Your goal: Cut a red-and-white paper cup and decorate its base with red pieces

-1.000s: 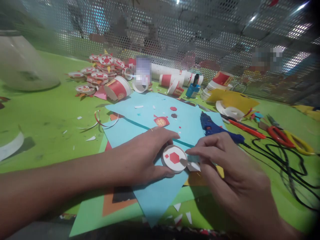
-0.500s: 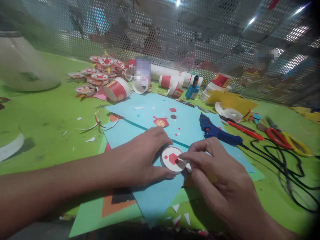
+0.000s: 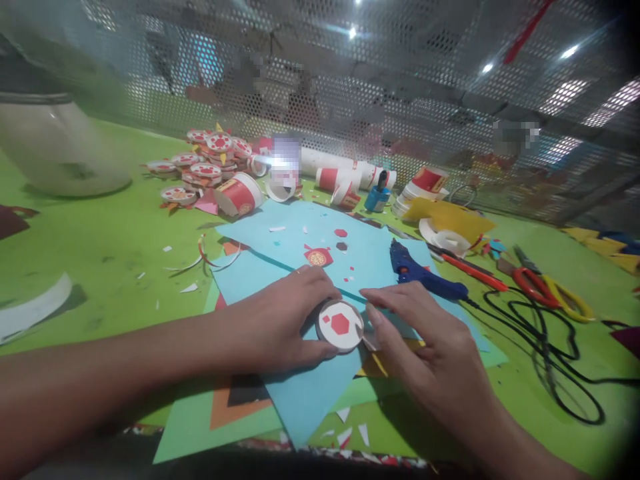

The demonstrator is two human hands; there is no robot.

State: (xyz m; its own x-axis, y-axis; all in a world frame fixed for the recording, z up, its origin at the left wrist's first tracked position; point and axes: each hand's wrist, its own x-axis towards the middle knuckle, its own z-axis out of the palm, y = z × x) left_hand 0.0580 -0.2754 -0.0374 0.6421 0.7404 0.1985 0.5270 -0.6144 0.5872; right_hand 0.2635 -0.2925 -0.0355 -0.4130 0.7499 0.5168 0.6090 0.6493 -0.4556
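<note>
My left hand (image 3: 293, 320) curls round a small white paper disc (image 3: 352, 333), with thumb and fingers at its left side. On the disc's face sit a red paper hexagon (image 3: 341, 324) and a smaller red diamond (image 3: 326, 319). To the right of the disc is my right hand (image 3: 433, 337), its thumb and forefinger apart and nothing visible between them. A white flap shows between the disc and the right thumb. Sheets of light blue paper (image 3: 320, 387) lie beneath both hands. A red piece with a gold emblem (image 3: 318, 257) and several tiny red bits are just beyond.
A blue glue gun (image 3: 425, 277) lies at the right, its black cord (image 3: 549, 360) looping over the green table. Beyond are scissors (image 3: 537, 290), a red cutter (image 3: 473, 270), a blue bottle (image 3: 377, 199) and paper cups (image 3: 239, 193). Finished-looking red-and-white discs (image 3: 205, 170) are piled back left.
My right hand has drawn back from the disc's face, and its finger and thumb have spread. The small red diamond stays on the disc. My view has tilted up slightly.
</note>
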